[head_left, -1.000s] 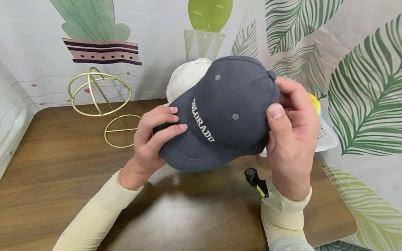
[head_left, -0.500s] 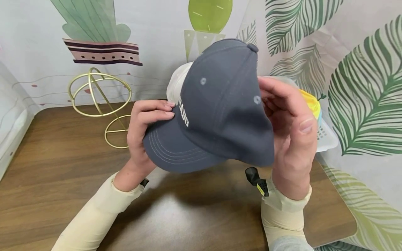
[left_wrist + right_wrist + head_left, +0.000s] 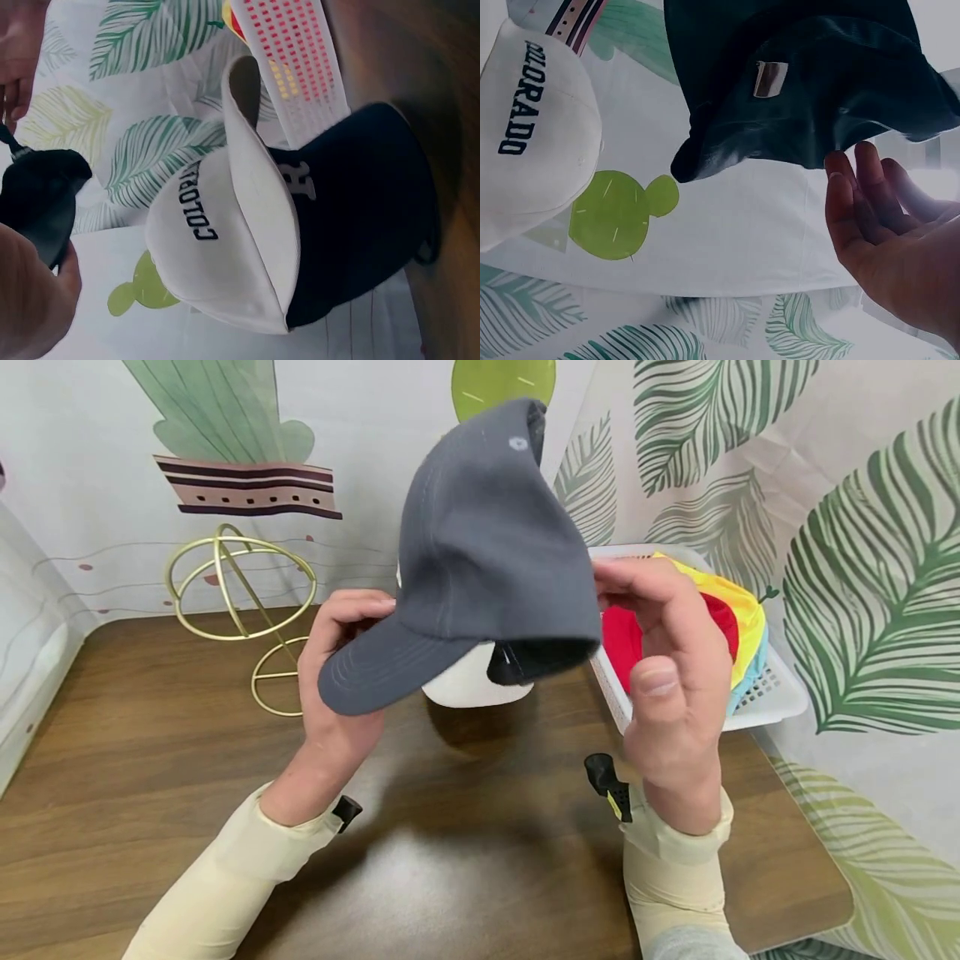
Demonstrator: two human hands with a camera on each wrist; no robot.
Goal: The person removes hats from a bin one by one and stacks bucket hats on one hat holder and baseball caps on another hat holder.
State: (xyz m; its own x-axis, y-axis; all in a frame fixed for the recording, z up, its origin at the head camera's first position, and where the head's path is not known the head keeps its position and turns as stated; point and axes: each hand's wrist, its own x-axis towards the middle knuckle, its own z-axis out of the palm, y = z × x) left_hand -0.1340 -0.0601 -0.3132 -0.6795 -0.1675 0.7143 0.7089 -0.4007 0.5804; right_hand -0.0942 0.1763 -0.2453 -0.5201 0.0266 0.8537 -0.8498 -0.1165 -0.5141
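Leaf-print backdrop (image 3: 873,577) rises behind all. Table (image 3: 420,877) next; its R edge slants to a rounded near corner. White basket (image 3: 780,706) sits R rear, rim partly hidden by R hand (image 3: 671,685). Gold wire stand (image 3: 242,636), L rear, close by L hand (image 3: 337,685) in head view. Gray cap (image 3: 487,543) held up above table, approx. centre, brim L, opening down. White cap (image 3: 217,255) below/behind it, over dark cap (image 3: 367,217) w/ "R"; contact unclear. L hand grips brim, fingers bent round far edge, thumb hidden. R hand half open, fingertips touching cap's rear rim, thumb apart. Wide gap betw. palms, room above wood.
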